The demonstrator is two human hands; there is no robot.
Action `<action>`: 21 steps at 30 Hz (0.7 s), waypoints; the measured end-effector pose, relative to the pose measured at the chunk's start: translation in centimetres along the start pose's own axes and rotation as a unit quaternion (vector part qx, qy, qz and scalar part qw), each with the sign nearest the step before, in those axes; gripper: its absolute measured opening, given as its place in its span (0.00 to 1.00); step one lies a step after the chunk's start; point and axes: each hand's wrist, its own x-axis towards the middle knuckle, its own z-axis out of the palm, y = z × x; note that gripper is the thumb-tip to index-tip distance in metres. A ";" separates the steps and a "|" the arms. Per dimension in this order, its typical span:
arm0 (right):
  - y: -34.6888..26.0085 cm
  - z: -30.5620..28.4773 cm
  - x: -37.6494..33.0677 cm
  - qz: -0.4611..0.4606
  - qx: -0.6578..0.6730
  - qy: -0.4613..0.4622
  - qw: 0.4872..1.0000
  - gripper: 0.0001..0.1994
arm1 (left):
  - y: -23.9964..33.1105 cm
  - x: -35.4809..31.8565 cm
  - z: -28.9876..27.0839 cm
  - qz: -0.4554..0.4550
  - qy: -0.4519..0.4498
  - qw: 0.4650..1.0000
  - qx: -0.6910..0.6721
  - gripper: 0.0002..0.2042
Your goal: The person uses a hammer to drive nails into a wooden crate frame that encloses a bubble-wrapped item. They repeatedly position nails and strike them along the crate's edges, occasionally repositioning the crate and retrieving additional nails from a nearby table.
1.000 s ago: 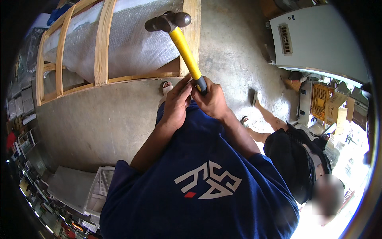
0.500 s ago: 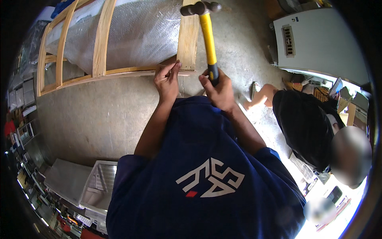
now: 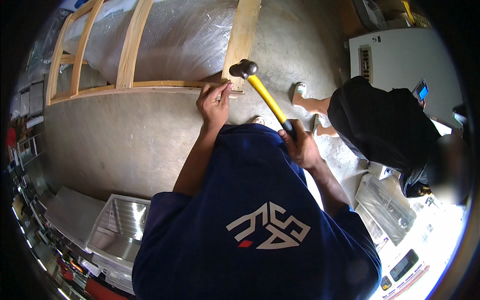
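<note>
My right hand point(image 3: 302, 146) grips the black end of a ball-peen hammer point(image 3: 268, 101) with a yellow handle. Its dark metal head hangs over the near corner of a wooden crate point(image 3: 125, 47), just right of my left fingertips. At that corner my left hand point(image 3: 214, 106) is closed in a pinch, thumb against fingers. Whatever sits in the pinch is too small to make out. The fingertips are by the lower end of a wide upright-looking slat point(image 3: 243, 32), where it meets the bottom rail. Inside the crate lies a large bubble-wrapped object point(image 3: 185, 37).
At the right, a person in black point(image 3: 380, 117) stands close by, holding a phone point(image 3: 421, 91). Behind them is a large pale cabinet point(image 3: 395, 55). A white, open-topped bin point(image 3: 107, 222) and a grey panel point(image 3: 75, 212) rest on the concrete floor point(image 3: 120, 145) at the lower left.
The hammer head has come down toward the crate corner, while my right hand has moved right and nearer to me. My left hand keeps its pinch. The person in black has moved farther forward.
</note>
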 end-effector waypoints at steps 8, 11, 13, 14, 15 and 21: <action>-1.0 -1.3 -0.5 -0.023 -0.053 -0.034 0.998 0.16 | -0.4 -0.6 -0.1 -0.002 0.003 1.000 -0.026 0.05; -2.6 -1.4 -1.5 -0.050 -0.071 0.050 0.995 0.16 | 0.3 -0.1 -0.5 0.044 -0.002 0.998 -0.039 0.05; -1.8 -1.0 -1.2 -0.051 -0.100 0.039 0.993 0.17 | 0.1 -0.4 -0.5 0.047 0.011 0.999 -0.026 0.06; -0.8 -1.0 -0.7 -0.044 -0.108 0.009 0.993 0.17 | -0.4 -0.7 -0.3 0.041 0.015 0.999 -0.013 0.07; 0.0 -0.9 -0.2 -0.037 -0.115 -0.021 0.992 0.17 | -1.0 -0.8 -0.2 0.036 0.019 0.999 0.000 0.07; -0.9 -0.8 -0.9 -0.068 -0.101 0.030 0.992 0.16 | 0.5 -1.6 -1.2 0.034 -0.001 0.999 0.035 0.12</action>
